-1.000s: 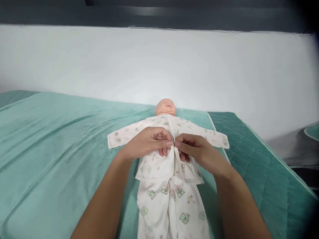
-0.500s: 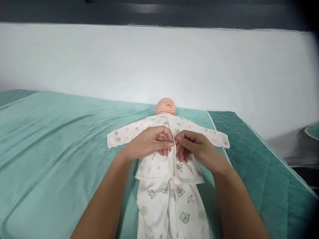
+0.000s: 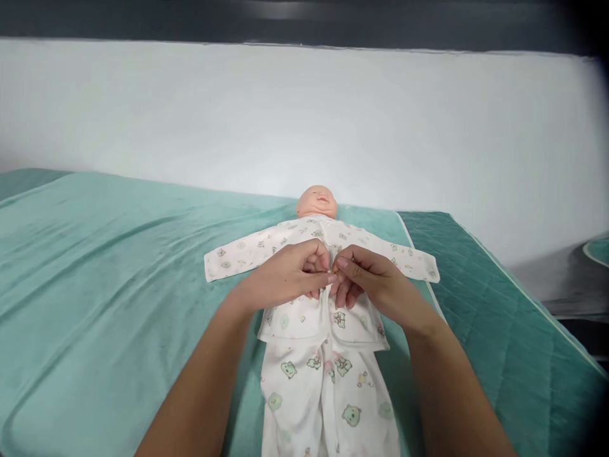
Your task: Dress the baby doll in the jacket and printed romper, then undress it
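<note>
A baby doll lies on its back on a teal blanket, dressed in a white printed jacket and matching trousers. Its sleeves spread out to both sides. My left hand pinches the left front edge of the jacket over the doll's chest. My right hand pinches the right front edge. The fingertips of both hands meet at the jacket's middle seam, pressing the two edges together. The fastening under the fingers is hidden.
The bed runs along a white wall. A darker quilted teal cover lies to the right of the doll, ending at the bed's right edge. The blanket stretches wide to the left.
Both hands have drawn closer over the chest, closing the gap in the jacket front below them. The doll has not moved.
</note>
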{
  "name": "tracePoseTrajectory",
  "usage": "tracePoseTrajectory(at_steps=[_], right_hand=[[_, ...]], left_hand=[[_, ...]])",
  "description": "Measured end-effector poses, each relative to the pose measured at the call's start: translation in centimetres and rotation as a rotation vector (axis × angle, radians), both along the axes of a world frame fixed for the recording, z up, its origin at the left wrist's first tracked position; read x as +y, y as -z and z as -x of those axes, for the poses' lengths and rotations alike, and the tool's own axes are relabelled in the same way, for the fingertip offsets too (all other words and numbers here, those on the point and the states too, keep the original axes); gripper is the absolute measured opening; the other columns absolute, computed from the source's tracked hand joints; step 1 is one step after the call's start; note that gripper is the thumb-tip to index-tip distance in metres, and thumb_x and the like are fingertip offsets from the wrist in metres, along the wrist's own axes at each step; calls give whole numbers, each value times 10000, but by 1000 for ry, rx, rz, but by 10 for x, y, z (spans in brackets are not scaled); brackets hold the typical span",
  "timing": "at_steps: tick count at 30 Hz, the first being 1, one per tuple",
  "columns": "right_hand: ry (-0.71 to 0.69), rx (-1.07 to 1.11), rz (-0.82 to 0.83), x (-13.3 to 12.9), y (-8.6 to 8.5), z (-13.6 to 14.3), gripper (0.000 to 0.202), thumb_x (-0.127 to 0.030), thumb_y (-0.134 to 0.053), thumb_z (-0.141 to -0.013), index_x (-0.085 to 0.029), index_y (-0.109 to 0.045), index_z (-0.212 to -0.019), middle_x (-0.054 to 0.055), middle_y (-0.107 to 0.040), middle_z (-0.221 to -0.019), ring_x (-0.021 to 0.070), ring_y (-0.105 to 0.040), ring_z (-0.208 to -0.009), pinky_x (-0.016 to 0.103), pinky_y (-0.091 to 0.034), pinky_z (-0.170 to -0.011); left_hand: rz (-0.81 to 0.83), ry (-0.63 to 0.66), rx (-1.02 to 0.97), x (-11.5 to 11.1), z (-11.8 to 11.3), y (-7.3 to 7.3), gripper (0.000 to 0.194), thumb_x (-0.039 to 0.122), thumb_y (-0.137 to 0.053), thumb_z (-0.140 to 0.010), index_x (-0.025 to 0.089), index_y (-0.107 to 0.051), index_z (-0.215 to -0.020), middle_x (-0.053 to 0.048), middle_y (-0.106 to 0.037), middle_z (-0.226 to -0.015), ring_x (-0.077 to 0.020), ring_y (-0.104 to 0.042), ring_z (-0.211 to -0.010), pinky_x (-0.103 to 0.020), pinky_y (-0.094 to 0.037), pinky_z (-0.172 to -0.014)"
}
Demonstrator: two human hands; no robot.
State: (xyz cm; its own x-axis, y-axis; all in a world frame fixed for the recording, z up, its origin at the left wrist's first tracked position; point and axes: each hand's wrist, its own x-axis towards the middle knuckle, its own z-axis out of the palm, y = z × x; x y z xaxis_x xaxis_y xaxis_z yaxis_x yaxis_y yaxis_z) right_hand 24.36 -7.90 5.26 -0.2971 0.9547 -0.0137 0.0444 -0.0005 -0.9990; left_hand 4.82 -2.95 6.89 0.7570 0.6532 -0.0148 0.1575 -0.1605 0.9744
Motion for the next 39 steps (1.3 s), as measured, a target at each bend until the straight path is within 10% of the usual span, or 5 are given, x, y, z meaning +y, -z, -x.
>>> tracePoseTrajectory(at_steps=[39], right_hand=[[1, -120, 17, -5, -1, 3, 125, -339, -540, -947, -232, -543, -1011, -9, -659, -762, 135, -640, -678, 278, -525, -636]], left_hand=[[5, 16, 24, 4, 7, 1, 116, 207, -567, -862, 214, -484, -943, 2, -624, -808, -129, -611, -740, -270, -492, -673]])
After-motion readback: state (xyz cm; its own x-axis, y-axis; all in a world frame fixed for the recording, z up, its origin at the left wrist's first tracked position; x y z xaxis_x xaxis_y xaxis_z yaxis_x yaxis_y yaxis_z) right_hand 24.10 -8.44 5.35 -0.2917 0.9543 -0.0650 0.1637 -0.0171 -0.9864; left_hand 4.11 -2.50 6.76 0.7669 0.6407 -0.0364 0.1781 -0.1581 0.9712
